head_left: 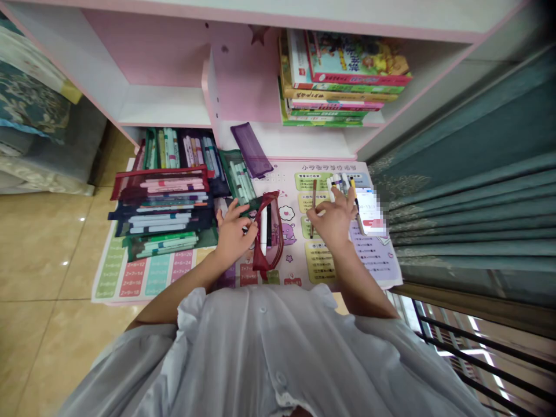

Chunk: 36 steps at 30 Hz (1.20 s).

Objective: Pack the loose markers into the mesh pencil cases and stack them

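Bright daylight from a window at the near right.
Glare spots dotted the floor tiles (43,260) and the window (473,359) burned out pale; soft shadow lay beneath the shelf (165,107). The left hand (232,234) and right hand (334,217) looked sharp, edges bowed outward, the far right corner darkened, and a pixelated block (371,213) hid one patch.

Pink-and-white bookshelf (165,107) ahead, beige tile floor (39,255) left, quilted bedding (32,110) beside it. Teal curtain (469,174) right, black window bars (469,359) lower right, daylight outside.
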Available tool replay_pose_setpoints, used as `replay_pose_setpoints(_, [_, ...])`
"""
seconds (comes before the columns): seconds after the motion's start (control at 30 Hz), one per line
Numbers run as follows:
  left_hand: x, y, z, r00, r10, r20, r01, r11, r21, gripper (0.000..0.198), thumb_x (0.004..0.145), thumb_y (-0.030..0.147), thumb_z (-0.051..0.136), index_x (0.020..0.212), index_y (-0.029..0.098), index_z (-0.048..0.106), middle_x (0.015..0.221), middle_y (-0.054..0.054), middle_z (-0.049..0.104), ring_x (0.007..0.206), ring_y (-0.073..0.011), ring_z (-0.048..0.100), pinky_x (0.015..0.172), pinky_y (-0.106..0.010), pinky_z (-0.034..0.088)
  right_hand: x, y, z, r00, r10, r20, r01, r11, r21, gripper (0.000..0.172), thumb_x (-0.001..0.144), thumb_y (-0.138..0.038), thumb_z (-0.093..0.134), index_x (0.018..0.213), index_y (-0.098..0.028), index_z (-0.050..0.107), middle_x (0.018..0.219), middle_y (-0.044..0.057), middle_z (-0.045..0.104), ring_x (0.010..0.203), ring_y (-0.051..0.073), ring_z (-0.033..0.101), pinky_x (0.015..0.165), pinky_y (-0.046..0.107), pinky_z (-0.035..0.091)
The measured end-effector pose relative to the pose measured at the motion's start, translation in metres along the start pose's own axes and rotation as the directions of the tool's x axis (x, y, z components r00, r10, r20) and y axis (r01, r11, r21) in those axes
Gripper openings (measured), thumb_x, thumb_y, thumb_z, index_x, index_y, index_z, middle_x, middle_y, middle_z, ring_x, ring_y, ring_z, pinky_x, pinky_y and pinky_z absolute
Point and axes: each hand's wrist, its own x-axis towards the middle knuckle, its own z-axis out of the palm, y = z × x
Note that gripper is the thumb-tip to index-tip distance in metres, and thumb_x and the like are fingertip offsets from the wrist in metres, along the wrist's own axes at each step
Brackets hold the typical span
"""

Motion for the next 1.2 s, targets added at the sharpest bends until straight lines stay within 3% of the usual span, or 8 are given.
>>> replay_pose_setpoints(0.13, [0.001,0.000,0.000,1.000,-0.012,-0.002,0.012,1.000,0.018,0.026,0.085,0.025,0.059,0.059,0.021,0.061,0.132,-0.005,0.068,0.144,-0.0322,0.043,0.117,-0.069,0.023,-0.024,-0.032,-0.012,0.986,-0.161,0.047,0.147,0.965,0.215,0.019,0.077,-0.027,0.062,0.060,-0.019,0.063,0.149,0.013,0.053,0.152,0.040,0.023,0.116,0.069,0.024])
replay_pose_setpoints(0.3, [0.001,0.000,-0.002,1.000,-0.022,-0.008,0.022,1.000,0.009,0.024,0.083,0.024,0.058,0.060,0.021,0.061,0.132,-0.005,0.068,0.144,-0.0338,0.043,0.117,-0.070,0.021,-0.044,-0.053,-0.005,0.928,-0.326,0.183,0.252,0.907,0.336,0.015,0.071,-0.021,0.064,0.056,-0.020,0.061,0.146,0.012,0.056,0.152,0.039,0.024,0.117,0.061,0.029])
replay_pose_setpoints(0.6, [0.002,0.002,-0.003,0.999,-0.040,0.004,0.040,0.999,0.009,0.023,0.082,0.023,0.058,0.059,0.021,0.059,0.132,-0.005,0.068,0.143,-0.0334,0.044,0.116,-0.070,0.022,-0.039,-0.082,0.013,0.914,-0.227,0.335,0.178,0.969,0.172,0.015,0.077,-0.023,0.065,0.064,-0.016,0.069,0.155,0.016,0.045,0.154,0.043,0.015,0.117,0.066,0.023])
replay_pose_setpoints(0.8, [0.002,0.001,-0.003,0.999,-0.039,0.004,0.039,0.999,0.018,0.024,0.083,0.024,0.059,0.059,0.021,0.059,0.131,-0.004,0.069,0.143,-0.0329,0.044,0.116,-0.069,0.023,-0.040,-0.090,0.024,0.907,-0.238,0.348,0.205,0.970,0.128,0.017,0.082,-0.026,0.064,0.075,-0.014,0.074,0.157,0.017,0.042,0.154,0.044,0.012,0.116,0.068,0.022])
replay_pose_setpoints(0.93, [0.002,0.001,-0.003,0.999,-0.042,0.004,0.042,0.999,0.018,0.023,0.083,0.024,0.059,0.060,0.021,0.060,0.130,-0.004,0.069,0.143,-0.0330,0.044,0.116,-0.069,0.023,-0.041,-0.087,0.023,0.921,-0.250,0.299,0.214,0.966,0.147,0.023,0.086,-0.034,0.064,0.073,-0.017,0.072,0.153,0.016,0.046,0.153,0.043,0.016,0.115,0.069,0.025])
replay_pose_setpoints(1.03, [0.002,0.001,-0.003,0.999,-0.052,0.010,0.051,0.999,0.013,0.024,0.083,0.025,0.059,0.060,0.021,0.060,0.132,-0.004,0.068,0.143,-0.0340,0.044,0.117,-0.069,0.021,-0.029,-0.071,0.017,0.961,-0.226,0.161,0.203,0.968,0.148,0.032,0.090,-0.043,0.060,0.072,-0.018,0.069,0.149,0.015,0.050,0.152,0.040,0.020,0.117,0.064,0.025])
replay_pose_setpoints(1.2, [0.002,-0.001,-0.002,0.999,-0.051,0.013,0.051,0.999,0.017,0.025,0.084,0.024,0.058,0.059,0.021,0.059,0.132,-0.005,0.068,0.143,-0.0334,0.043,0.116,-0.069,0.021,0.011,-0.014,0.004,0.996,0.014,-0.091,-0.018,0.999,-0.049,0.028,0.091,-0.042,0.055,0.085,-0.019,0.069,0.148,0.015,0.049,0.151,0.042,0.021,0.113,0.072,0.022])
